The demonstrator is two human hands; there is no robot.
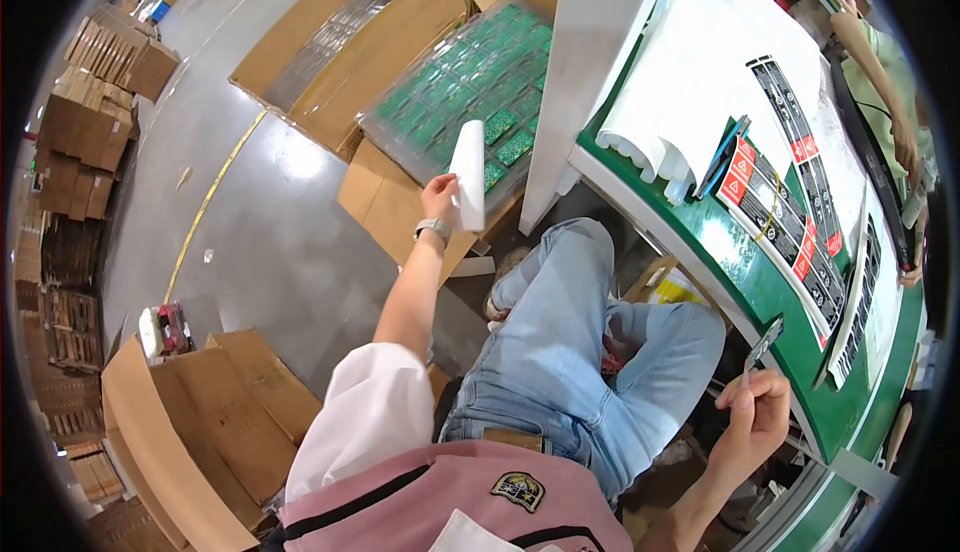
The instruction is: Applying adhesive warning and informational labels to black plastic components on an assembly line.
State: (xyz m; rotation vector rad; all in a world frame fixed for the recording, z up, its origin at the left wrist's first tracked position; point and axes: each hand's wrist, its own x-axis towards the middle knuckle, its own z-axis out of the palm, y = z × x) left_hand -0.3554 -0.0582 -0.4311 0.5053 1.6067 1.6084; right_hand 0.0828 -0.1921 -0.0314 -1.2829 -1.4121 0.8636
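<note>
While L hand (438, 198) grips white sheet (469, 167), fingers closed, R hand (752, 418) pinches small dark strip (767, 340) btwn fingertips

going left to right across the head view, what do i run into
Stacked cardboard boxes, yellow floor line, left hand, white sheet, yellow-edged badge, right hand, co-worker's arm.

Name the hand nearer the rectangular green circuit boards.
Left hand, close by the near edge of the green circuit boards; the right hand is farther, beside the green tabletop.
</note>
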